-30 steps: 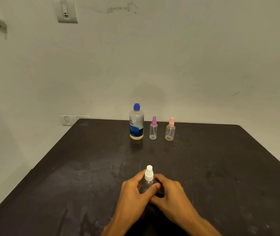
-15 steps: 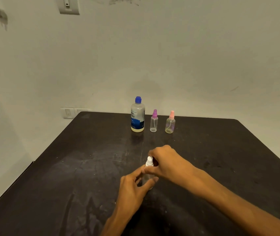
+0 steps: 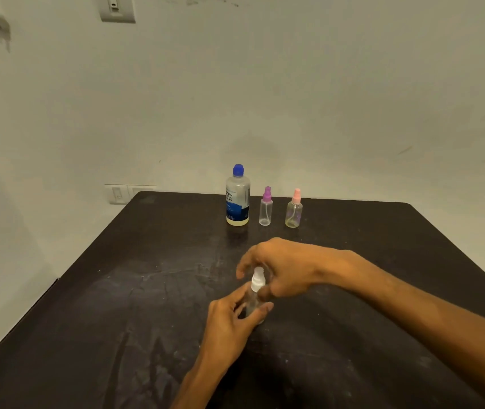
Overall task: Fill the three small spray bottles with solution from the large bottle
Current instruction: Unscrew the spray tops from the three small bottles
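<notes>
A small clear spray bottle with a white spray top [image 3: 256, 286] stands on the dark table [image 3: 117, 290] near the middle. My left hand [image 3: 229, 323] grips its body from the near side. My right hand [image 3: 279, 268] curls round the white top from the right, thumb and fingers on either side of it. At the table's far edge stand the large bottle [image 3: 237, 199] with a blue cap and blue label, a purple-topped spray bottle [image 3: 265, 206] and a pink-topped spray bottle [image 3: 294, 209], all upright and capped.
A pale wall rises right behind the table. A wall switch [image 3: 117, 8] sits high up and a socket plate [image 3: 118, 194] sits at the table's far left corner.
My right hand has shifted from on top of the white spray top to its right side, so the top shows more. The left hand keeps hold of the bottle body.
</notes>
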